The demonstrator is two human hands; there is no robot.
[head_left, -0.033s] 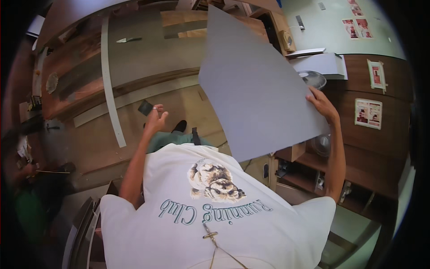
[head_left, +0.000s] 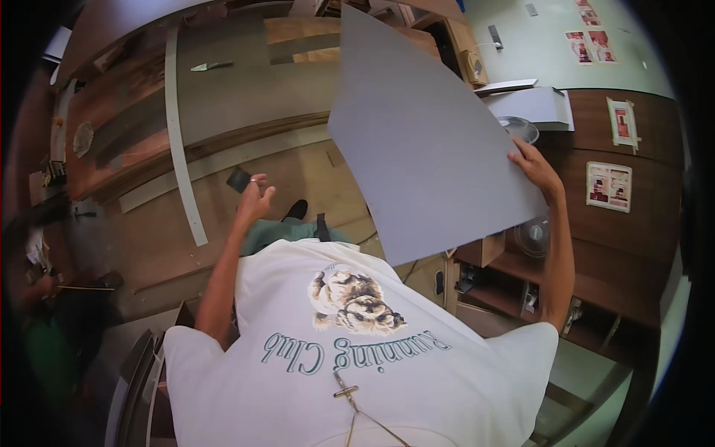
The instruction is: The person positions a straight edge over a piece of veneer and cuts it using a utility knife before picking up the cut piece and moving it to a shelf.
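A large flat grey sheet (head_left: 432,149) stands tilted at centre right, its far corner reaching the top of the view. My right hand (head_left: 538,170) is closed on its right edge, fingers on the near face. Over at the left, my left hand (head_left: 255,197) is held low, with loosely bent fingers and the thumb apart. I see nothing gripped in it. A small dark square piece (head_left: 237,179) shows just beyond its fingertips; whether they touch cannot be made out.
Ahead lies a workbench with a long pale strip (head_left: 177,134) across it and a putty knife (head_left: 211,67). Brown cabinets (head_left: 607,238) stand at the right, with a clear round lid-like disc (head_left: 532,237) beside them. Another person's green clothing (head_left: 52,350) shows at the lower left.
The whole view has shifted slightly. My right hand keeps its hold on the grey sheet, and the left hand stays about where it was.
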